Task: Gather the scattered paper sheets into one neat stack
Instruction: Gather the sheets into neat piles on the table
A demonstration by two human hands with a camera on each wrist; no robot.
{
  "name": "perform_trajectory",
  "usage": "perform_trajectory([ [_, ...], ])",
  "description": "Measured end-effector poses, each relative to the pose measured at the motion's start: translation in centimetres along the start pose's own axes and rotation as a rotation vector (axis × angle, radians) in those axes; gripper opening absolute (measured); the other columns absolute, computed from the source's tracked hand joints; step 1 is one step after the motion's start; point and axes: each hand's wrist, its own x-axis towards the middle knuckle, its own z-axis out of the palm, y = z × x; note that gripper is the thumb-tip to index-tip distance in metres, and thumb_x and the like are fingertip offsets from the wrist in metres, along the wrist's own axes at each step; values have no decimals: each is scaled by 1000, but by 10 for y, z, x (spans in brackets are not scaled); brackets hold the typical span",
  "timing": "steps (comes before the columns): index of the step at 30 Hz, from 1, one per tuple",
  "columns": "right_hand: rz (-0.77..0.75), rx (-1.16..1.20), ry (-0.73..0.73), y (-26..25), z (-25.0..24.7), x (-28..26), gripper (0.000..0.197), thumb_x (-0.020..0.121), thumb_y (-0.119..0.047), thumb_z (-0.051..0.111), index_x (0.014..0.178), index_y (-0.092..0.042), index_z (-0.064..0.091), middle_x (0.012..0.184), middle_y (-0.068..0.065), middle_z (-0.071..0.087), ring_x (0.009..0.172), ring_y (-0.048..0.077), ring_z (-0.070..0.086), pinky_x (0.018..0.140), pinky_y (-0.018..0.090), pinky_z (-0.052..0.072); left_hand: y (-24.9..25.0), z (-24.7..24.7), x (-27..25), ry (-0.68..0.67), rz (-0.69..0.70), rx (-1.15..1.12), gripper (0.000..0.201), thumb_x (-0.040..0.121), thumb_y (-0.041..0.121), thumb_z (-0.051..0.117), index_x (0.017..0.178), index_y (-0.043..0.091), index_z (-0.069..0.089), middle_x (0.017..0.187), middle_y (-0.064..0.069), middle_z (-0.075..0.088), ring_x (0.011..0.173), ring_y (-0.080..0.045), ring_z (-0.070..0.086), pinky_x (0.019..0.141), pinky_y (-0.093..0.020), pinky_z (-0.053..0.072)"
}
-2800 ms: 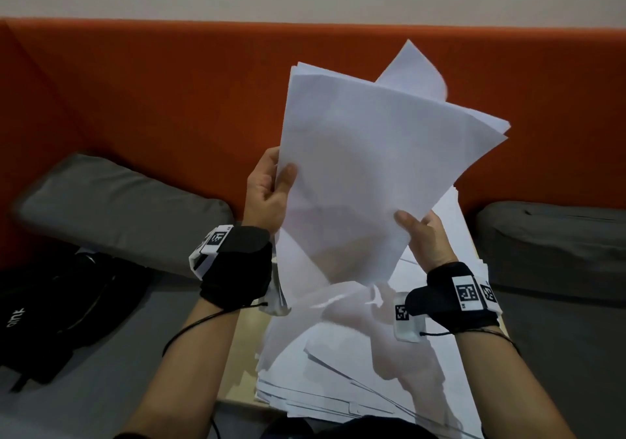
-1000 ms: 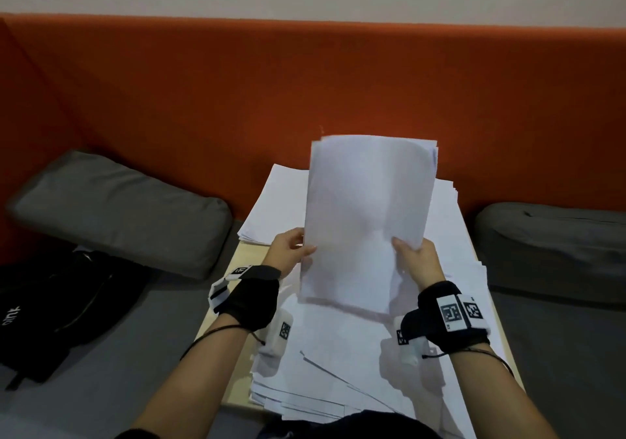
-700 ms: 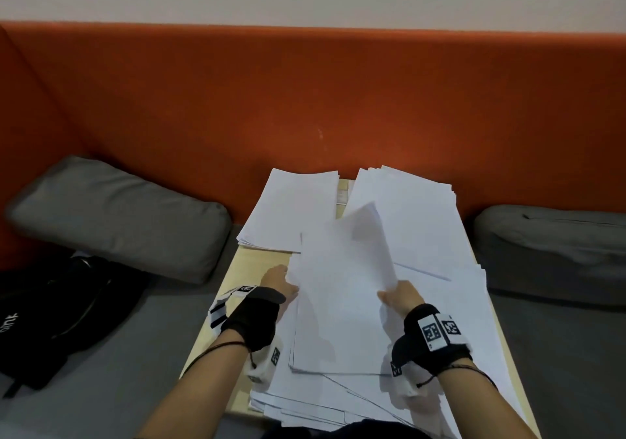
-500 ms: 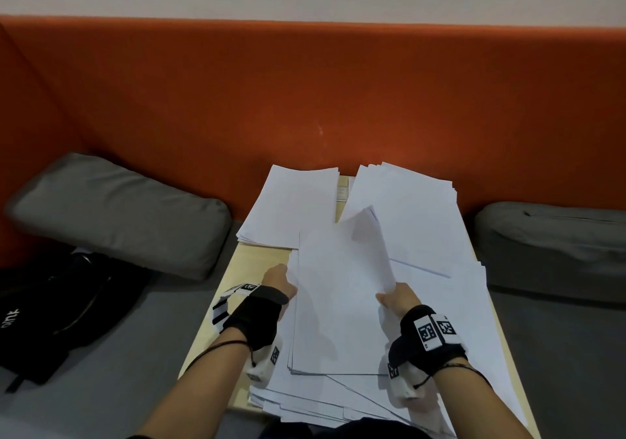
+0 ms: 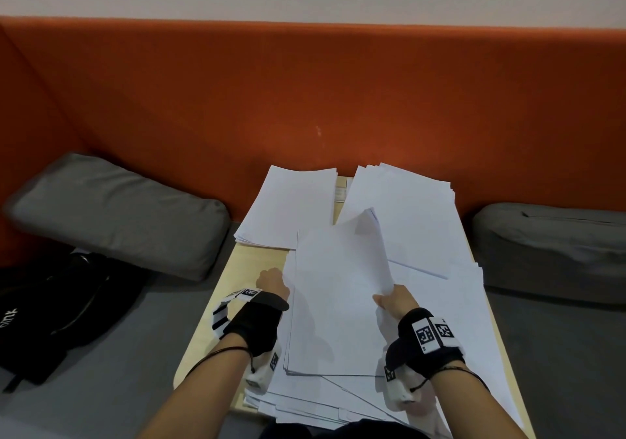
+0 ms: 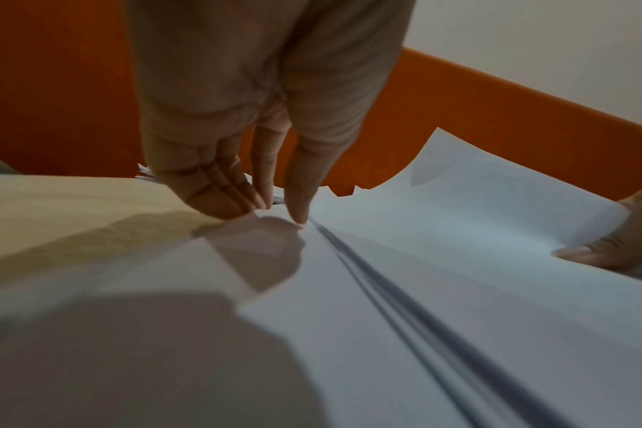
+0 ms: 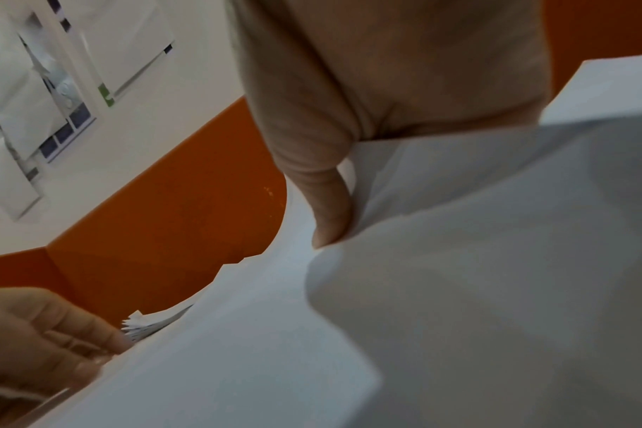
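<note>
A bundle of white sheets (image 5: pixel 335 303) lies flat on a spread pile of loose sheets (image 5: pixel 450 320) covering the near part of the wooden table (image 5: pixel 250 262). My left hand (image 5: pixel 272 279) holds the bundle's left edge, with the thumb (image 6: pixel 297 202) at the edge and the curled fingers (image 6: pixel 220 197) beside it. My right hand (image 5: pixel 389 298) grips the right edge, thumb (image 7: pixel 330 226) on top; that edge curls upward. Two more stacks lie at the back, one at the left (image 5: pixel 291 204) and one at the right (image 5: pixel 406 201).
An orange padded backrest (image 5: pixel 305 99) rises right behind the table. Grey cushions lie to the left (image 5: pixel 115 211) and right (image 5: pixel 548 252). A black bag (image 5: pixel 50 313) sits on the grey seat at the far left. Sheets overhang the table's near edge (image 5: pixel 321 404).
The bundle, held upright in the air a second ago, has come down flat onto the pile. Both hands kept hold of its edges and barely moved in the last half second.
</note>
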Motion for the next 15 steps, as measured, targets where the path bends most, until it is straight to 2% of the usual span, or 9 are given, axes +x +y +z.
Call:
perform_trajectory([
  [3, 5, 3, -3, 1, 0, 0, 34, 90, -14, 54, 119, 3, 53, 96, 9, 53, 88, 23, 48, 75, 28, 35, 1, -1, 1, -6, -10, 17, 37, 92, 11, 53, 128, 4, 45, 136, -12, 47, 127, -25, 45, 103, -26, 36],
  [7, 4, 14, -4, 2, 0, 0, 25, 89, -13, 54, 111, -2, 54, 96, 11, 53, 87, 23, 47, 75, 27, 36, 1, -3, -2, -21, -34, 17, 36, 92, 12, 53, 126, 4, 46, 135, -13, 48, 126, -26, 46, 102, -27, 37],
  [12, 4, 20, 2, 3, -1, 0, 37, 89, -14, 55, 122, 4, 52, 117, 19, 60, 98, 29, 55, 77, 27, 36, 5, -6, -7, -8, -28, 12, 37, 92, 11, 53, 127, 2, 43, 134, -14, 47, 126, -26, 45, 101, -27, 37],
  [15, 1, -1, -7, 1, -2, -2, 38, 90, -15, 54, 123, 3, 51, 110, 16, 59, 92, 24, 49, 76, 26, 35, 6, -7, -6, -10, -17, 2, 36, 92, 10, 51, 127, 1, 44, 135, -15, 46, 126, -26, 45, 101, -28, 37],
])
